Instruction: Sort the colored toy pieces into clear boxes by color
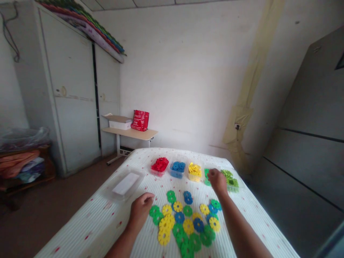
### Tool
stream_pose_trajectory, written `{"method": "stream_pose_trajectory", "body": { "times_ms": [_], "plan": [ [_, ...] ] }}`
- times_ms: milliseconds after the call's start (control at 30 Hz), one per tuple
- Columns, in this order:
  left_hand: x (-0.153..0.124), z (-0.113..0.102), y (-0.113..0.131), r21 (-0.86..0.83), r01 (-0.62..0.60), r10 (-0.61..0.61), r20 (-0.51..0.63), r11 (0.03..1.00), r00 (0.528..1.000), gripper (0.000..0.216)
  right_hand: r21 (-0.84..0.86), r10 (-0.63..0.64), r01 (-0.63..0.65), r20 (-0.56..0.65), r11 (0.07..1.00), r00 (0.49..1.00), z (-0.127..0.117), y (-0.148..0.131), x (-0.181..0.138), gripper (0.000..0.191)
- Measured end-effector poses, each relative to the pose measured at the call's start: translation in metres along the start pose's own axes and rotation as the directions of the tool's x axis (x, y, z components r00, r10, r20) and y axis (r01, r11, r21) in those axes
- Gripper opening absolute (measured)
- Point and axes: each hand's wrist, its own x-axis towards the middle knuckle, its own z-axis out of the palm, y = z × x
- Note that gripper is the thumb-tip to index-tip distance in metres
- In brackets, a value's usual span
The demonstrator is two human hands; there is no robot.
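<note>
My left hand (141, 209) hovers by the left edge of a loose spread of plastic discs, its fingers curled closed with nothing visible in them. Closest to it are some notched green discs (157, 216) and yellow discs (167, 222). My right hand (218, 180) is at the clear box of green discs (206, 177), partly covering it. Its fingers are bent together, and whatever they may hold is hidden. Among the spread lie blue discs (198, 225) too, several overlapping.
Clear boxes hold red pieces (160, 164), blue discs (177, 169), yellow pieces (195, 170) and light green pieces (230, 181). A transparent lid or tray with a white label (125, 184) lies left. Behind the cloth-covered table (91, 218) stands a small desk (134, 133) with a red bag (140, 120).
</note>
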Motion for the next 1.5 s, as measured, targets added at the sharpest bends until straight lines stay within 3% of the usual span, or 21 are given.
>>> {"method": "stream_pose_trajectory", "body": {
  "times_ms": [167,233,367,867,1133,1500],
  "plan": [
    [0.000,0.000,0.002,0.017,-0.020,0.019,0.010,1.000,1.000,0.024,-0.138,-0.052,0.041,-0.076,0.990,0.996,-0.004,0.064,-0.047,0.028],
    [-0.001,0.000,0.003,0.027,-0.031,0.031,0.003,0.999,1.000,0.023,-0.187,0.021,-0.033,-0.066,0.982,0.998,-0.005,0.093,-0.060,0.030],
    [-0.001,0.000,0.002,0.028,-0.056,0.056,0.010,0.998,0.998,0.025,-0.080,0.157,-0.161,-0.045,0.984,0.987,-0.010,0.125,-0.069,0.033],
    [0.004,0.002,-0.007,0.024,-0.082,0.081,0.033,0.996,0.996,0.026,-0.185,0.184,-0.172,0.050,0.968,0.982,-0.007,0.119,-0.069,0.030],
    [0.002,-0.002,-0.002,-0.014,-0.029,0.030,0.037,0.999,0.999,0.026,-0.208,0.192,-0.179,0.045,0.962,0.980,-0.009,0.113,-0.070,0.032],
    [0.006,-0.003,-0.002,-0.002,-0.001,0.001,0.126,1.000,0.992,0.032,-0.187,0.190,-0.181,0.031,0.966,0.981,-0.010,0.112,-0.071,0.027]
  ]
}}
